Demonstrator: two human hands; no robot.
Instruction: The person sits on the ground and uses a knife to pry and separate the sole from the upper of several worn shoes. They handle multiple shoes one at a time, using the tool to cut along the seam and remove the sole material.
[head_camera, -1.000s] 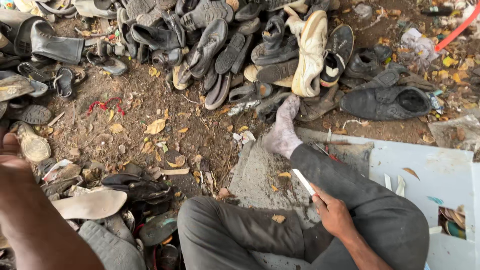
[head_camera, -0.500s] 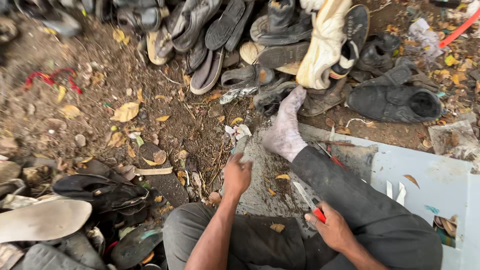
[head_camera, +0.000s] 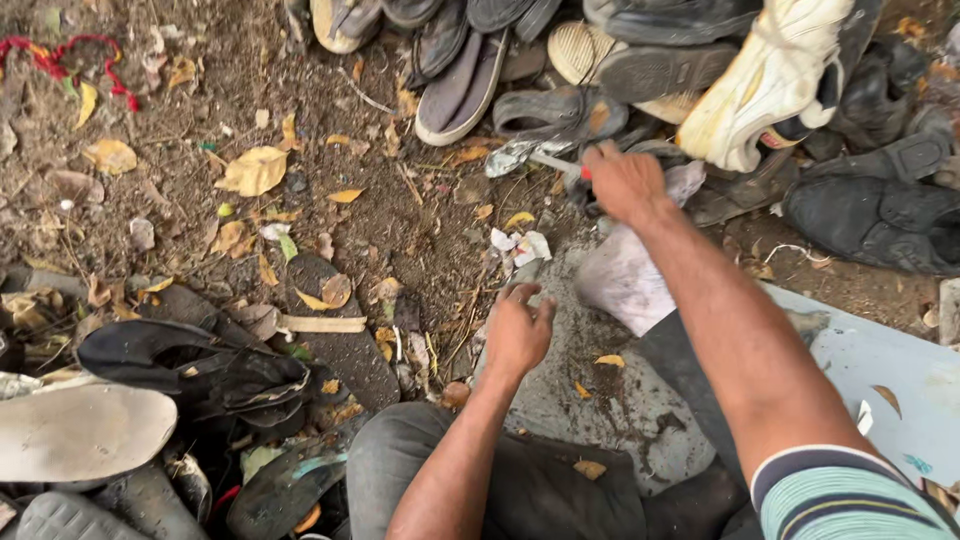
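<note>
My right hand (head_camera: 625, 182) reaches forward over my white-socked foot (head_camera: 620, 280) to the edge of a pile of worn shoes (head_camera: 560, 110). It is closed around a small tool with a red handle (head_camera: 556, 162), whose thin metal end points left at a grey sandal. My left hand (head_camera: 515, 335) hangs lower with its fingers spread. The fingertips touch the dirt at the near-left edge of a grey stone slab (head_camera: 590, 400). It holds nothing. My grey-trousered legs lie along the slab.
A dirty white sneaker (head_camera: 770, 85) and a black shoe (head_camera: 880, 215) lie at the top right. A pale board (head_camera: 900, 380) is under my right arm. Black sandals (head_camera: 190, 365) and a pale loose sole (head_camera: 80, 430) are heaped at the lower left. Dry leaves cover the dirt.
My right hand left my thigh and stretched forward to the shoe pile with the tool. My left hand drew back from the socked foot to the slab's edge. The camera tilted down.
</note>
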